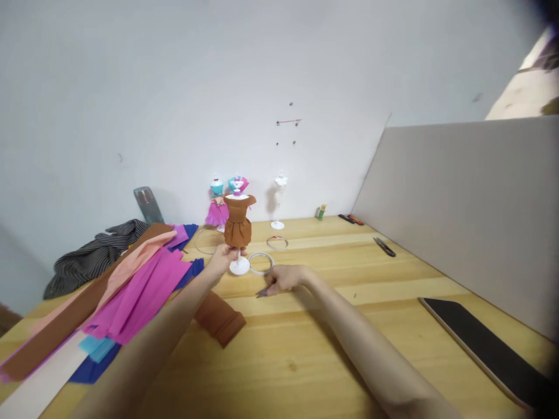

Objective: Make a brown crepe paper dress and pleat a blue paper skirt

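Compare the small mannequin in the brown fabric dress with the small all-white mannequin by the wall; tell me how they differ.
The brown-dressed mannequin wears a puffed-skirt dress, while the all-white mannequin shows no coloured clothing. The brown-dressed mannequin is nearer the camera and looks larger; the all-white mannequin stands farther back. The left hand holds the brown-dressed mannequin; no hand touches the all-white mannequin. Both are upright with round white bases.

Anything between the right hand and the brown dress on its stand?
Only a pale ring, lying flat on the table between the right hand and the stand's base. Nothing visible stands upright between that hand and the brown dress.
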A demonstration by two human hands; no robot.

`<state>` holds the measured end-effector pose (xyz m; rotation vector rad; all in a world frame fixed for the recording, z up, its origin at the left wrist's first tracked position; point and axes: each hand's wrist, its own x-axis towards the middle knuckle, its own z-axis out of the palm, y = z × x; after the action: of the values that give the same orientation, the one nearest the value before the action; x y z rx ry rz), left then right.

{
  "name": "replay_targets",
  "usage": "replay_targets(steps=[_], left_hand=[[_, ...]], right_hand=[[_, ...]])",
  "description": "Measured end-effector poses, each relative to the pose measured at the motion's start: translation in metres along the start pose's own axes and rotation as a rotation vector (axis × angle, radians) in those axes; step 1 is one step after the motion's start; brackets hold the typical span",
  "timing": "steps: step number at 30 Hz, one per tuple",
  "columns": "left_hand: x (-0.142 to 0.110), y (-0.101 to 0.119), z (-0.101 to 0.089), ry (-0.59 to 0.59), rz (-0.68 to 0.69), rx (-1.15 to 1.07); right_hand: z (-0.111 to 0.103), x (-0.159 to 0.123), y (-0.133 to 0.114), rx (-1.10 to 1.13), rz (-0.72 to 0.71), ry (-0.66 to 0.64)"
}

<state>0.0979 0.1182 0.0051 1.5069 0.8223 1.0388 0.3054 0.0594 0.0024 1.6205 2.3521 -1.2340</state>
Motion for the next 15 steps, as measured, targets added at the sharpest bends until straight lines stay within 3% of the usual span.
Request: replay_targets(steps=[7,15], left_hand=[[0.025,-0.045,-0.008,0.087,-0.018,0.013],[0.027,-0.064,-0.012,0.126,-0.012,0.064]], right_hand=[[0.001,0.005,0.007,0.000,0.005,-0.034],[0.003,0.006,0.007,0.010,0.008,-0.031]])
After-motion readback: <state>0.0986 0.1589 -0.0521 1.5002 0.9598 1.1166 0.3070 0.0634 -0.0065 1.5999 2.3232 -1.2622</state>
